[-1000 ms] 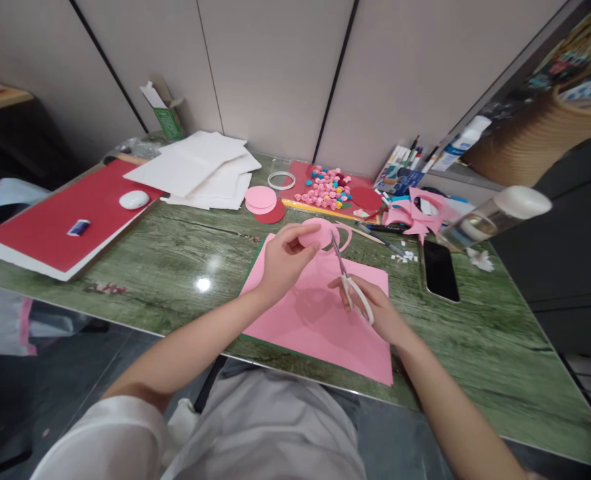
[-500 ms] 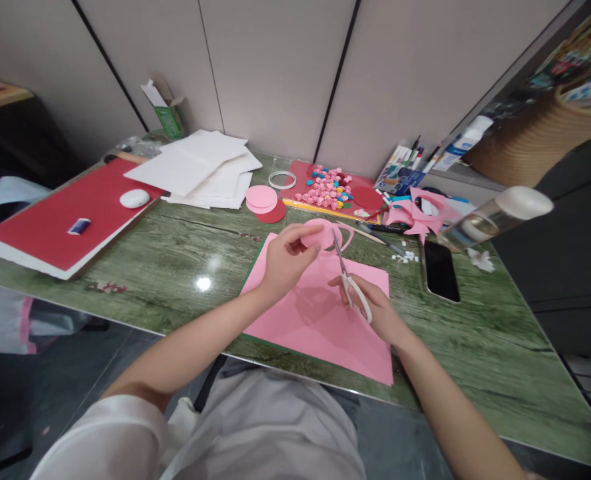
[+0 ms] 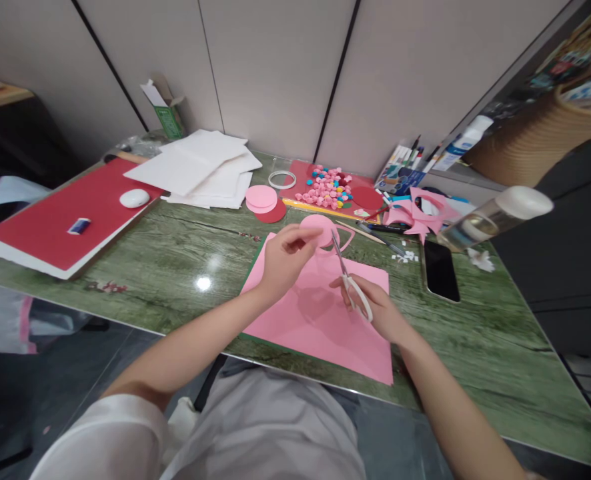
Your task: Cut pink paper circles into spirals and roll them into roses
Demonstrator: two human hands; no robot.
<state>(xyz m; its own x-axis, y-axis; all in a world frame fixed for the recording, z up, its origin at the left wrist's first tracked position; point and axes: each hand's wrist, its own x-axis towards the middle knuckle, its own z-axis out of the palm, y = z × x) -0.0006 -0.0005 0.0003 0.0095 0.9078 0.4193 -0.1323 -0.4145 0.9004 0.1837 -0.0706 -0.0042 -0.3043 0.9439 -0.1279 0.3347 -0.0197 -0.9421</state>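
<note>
Between thumb and fingers, my left hand [image 3: 286,261] pinches a pink paper circle [image 3: 320,228] with a curved offcut strip [image 3: 346,237] hanging at its right edge. My right hand [image 3: 375,305] is closed round the white handles of a pair of scissors [image 3: 351,290]. The blades point up and away, against the right edge of the circle. Both hands are above a stack of pink paper sheets [image 3: 320,333], with a green edge showing beneath at the left. Finished-looking pink circles [image 3: 261,198] and a red circle [image 3: 274,212] lie beyond my left hand.
Pink scraps [image 3: 438,212], a phone [image 3: 440,272] and a clear bottle with a white cap [image 3: 495,217] are on the right. Small pink and blue pieces [image 3: 328,188] are heaped at the back. White sheets [image 3: 200,167] and a red board [image 3: 70,220] lie left.
The pink circle has turned slightly in my left hand and its offcut strip has shifted. The scissor blades look closer together; both hands have hardly moved.
</note>
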